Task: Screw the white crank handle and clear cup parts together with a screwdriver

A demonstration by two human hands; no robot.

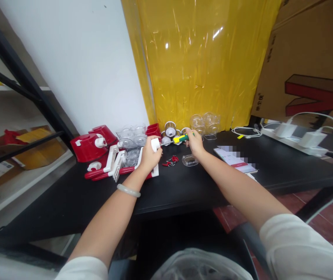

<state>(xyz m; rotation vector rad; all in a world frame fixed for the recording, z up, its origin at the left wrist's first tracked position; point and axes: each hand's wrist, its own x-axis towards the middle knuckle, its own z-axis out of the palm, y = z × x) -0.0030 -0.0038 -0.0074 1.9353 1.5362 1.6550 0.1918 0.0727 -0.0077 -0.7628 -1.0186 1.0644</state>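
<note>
My left hand (148, 155) is closed around a white plastic part (155, 144) above the black table. In my right hand (194, 144) is a screwdriver (180, 138) with a yellow and green handle, held sideways. Its shaft points left at the white part; whether the tip touches it I cannot tell. Below and between the hands lie several small red pieces (170, 160) and a clear plastic piece (190, 160). Red-and-white handle-like parts (116, 169) rest beside my left wrist.
Red housings (88, 147) and clear plastic cups (131, 136) stand at left. Metallic cylinders (170, 129) and more clear parts (205, 123) line the yellow sheeting (207, 70). A phone (236, 159), a power strip (295, 142) and white cables lie right. Shelving (23, 89) is at far left.
</note>
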